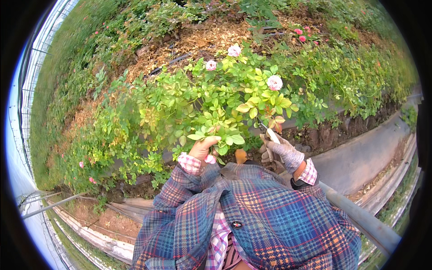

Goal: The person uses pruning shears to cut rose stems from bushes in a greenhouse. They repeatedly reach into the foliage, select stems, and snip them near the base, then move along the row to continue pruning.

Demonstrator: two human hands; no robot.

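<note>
My bare left hand (204,148) is closed around a leafy rose stem (233,138) at the near side of the rose bushes. A pink rose bloom (210,159) hangs just below that hand. In my gloved right hand (281,150) are white-handled pruning shears (272,135), their metal tip among the leaves to the upper left; whether the blades are closed is hidden. Above the shears stands a pale pink rose (274,82) on a rose bush (216,98). Two more pale blooms, one a small pink rose (211,65), show farther back.
A metal pipe (361,216) slants past my right side. Grey ground sheeting (364,152) lies along the bed at the right. Dry mulch (199,37) with dark drip tubing (179,59) runs behind the bushes. More rose rows and greenhouse framing (30,84) stand beyond.
</note>
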